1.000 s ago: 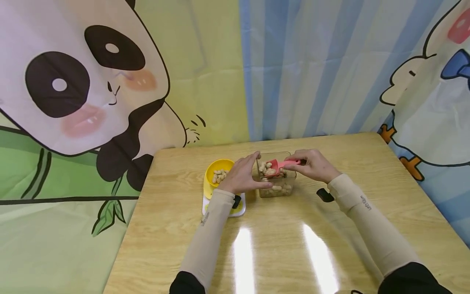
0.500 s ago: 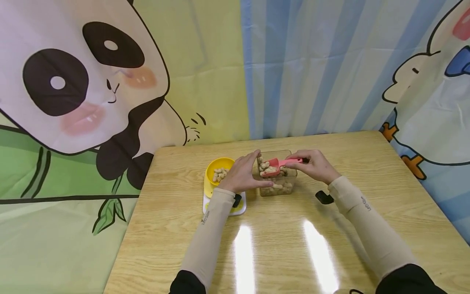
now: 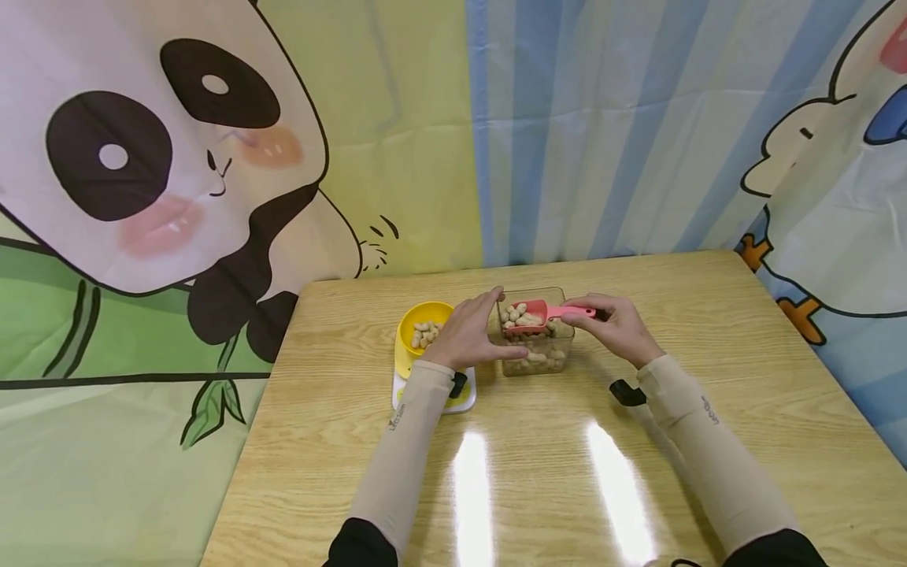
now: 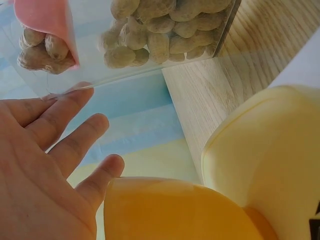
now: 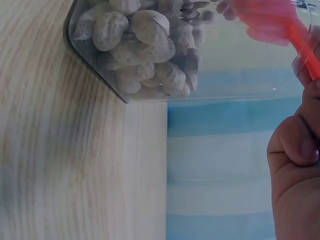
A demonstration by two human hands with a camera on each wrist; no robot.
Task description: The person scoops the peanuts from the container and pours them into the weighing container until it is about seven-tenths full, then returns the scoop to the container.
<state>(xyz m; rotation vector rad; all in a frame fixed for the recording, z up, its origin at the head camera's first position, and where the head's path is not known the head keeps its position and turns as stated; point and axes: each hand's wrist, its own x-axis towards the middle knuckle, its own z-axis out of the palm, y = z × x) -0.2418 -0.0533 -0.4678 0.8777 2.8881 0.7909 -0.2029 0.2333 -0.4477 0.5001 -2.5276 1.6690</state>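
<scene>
Right fingers [image 3: 594, 300] around scoop handle [image 3: 565, 311]

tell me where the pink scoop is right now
In the head view, the pink scoop is just right of centre, held in the right hand, its peanut-loaded end inside the clear container, above the peanuts heaped there.

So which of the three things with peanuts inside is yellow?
The round bowl beside the left hand. The other two aren't yellow: the box is see-through and the scoop is pink.
</scene>
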